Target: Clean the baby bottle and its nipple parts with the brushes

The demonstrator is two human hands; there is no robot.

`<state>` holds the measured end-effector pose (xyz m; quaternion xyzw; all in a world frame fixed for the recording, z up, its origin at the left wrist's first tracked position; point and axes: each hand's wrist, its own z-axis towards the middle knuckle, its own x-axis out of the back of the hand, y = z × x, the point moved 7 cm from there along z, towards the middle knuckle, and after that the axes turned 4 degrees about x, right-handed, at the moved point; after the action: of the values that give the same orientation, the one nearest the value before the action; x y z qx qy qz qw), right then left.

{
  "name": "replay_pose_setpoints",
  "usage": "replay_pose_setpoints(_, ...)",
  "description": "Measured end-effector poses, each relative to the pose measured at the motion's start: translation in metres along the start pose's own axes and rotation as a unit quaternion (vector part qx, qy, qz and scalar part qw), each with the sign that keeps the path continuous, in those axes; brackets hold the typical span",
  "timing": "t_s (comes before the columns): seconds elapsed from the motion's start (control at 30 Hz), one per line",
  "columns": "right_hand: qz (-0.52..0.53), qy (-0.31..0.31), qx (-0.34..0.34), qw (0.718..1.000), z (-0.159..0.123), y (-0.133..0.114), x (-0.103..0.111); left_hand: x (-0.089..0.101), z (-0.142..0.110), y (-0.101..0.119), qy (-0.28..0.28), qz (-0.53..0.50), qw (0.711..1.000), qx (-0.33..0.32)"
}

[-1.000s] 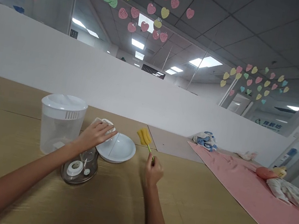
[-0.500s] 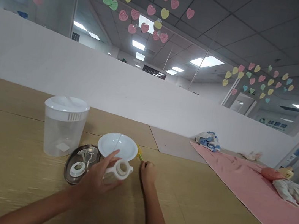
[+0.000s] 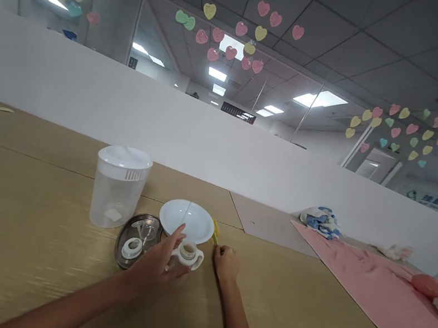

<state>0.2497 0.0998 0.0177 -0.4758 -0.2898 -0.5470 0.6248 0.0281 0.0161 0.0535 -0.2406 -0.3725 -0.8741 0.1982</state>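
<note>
My left hand (image 3: 155, 261) is wrapped around a clear baby bottle (image 3: 188, 252) with a white collar and side handles. Its mouth is uncovered and tilts up toward me. My right hand (image 3: 227, 265) is closed on the green handle of a bottle brush (image 3: 216, 232), whose yellow head rests by the bowl's right rim. The white bowl (image 3: 200, 222) stands just beyond both hands. Left of the bottle, an oval metal tray (image 3: 119, 251) holds a white ring-shaped cap (image 3: 131, 249) and clear plastic parts (image 3: 150, 227).
A translucent tub with a white lid (image 3: 119, 186) stands behind the tray. To the right lies a pink cloth (image 3: 366, 292), with a blue-and-white bundled cloth (image 3: 321, 221) at its far end. A low white wall (image 3: 204, 150) runs along the table's back.
The view has shifted, so everything on the table sits further right. The bottle has tipped more upright in my left hand. My right hand still grips the brush handle.
</note>
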Motion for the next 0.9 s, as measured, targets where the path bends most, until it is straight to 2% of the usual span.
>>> replay_pose_setpoints(0.07, 0.024, 0.025, -0.008, 0.999, 0.001, 0.000, 0.009, 0.019, 0.006, -0.005, 0.035, 0.053, 0.998, -0.013)
replay_pose_setpoints(0.13, 0.075, 0.070, -0.018, 0.995, 0.005, -0.002, 0.022, 0.041, 0.015, -0.019, 0.059, 0.134, 0.989, 0.016)
replay_pose_setpoints(0.2, 0.133, 0.100, -0.001, 0.986, 0.013, -0.014, 0.033, 0.060, 0.023, -0.044, 0.038, 0.237, 0.964, 0.111)
replay_pose_setpoints(0.27, 0.163, 0.075, 0.049, 0.983, 0.024, -0.037, 0.035, 0.071, 0.026, -0.070, -0.017, 0.309, 0.929, 0.202)
replay_pose_setpoints(0.3, 0.170, 0.047, 0.075, 0.981, 0.030, -0.051, 0.032, 0.073, 0.027, -0.079, -0.037, 0.323, 0.919, 0.222)
replay_pose_setpoints(0.47, 0.182, -0.101, 0.179, 0.962, 0.047, -0.120, 0.000, 0.060, 0.022, -0.099, -0.125, 0.309, 0.910, 0.244)
replay_pose_setpoints(0.57, 0.183, -0.170, 0.200, 0.947, 0.045, -0.141, -0.020, 0.050, 0.018, -0.101, -0.161, 0.285, 0.914, 0.239)
replay_pose_setpoints(0.73, 0.186, -0.218, 0.182, 0.941, 0.047, -0.144, -0.036, 0.043, 0.016, -0.103, -0.184, 0.286, 0.912, 0.231)
replay_pose_setpoints(0.9, 0.226, -0.204, 0.154, 0.940, 0.058, -0.137, -0.023, 0.044, 0.017, -0.106, -0.165, 0.289, 0.909, 0.250)
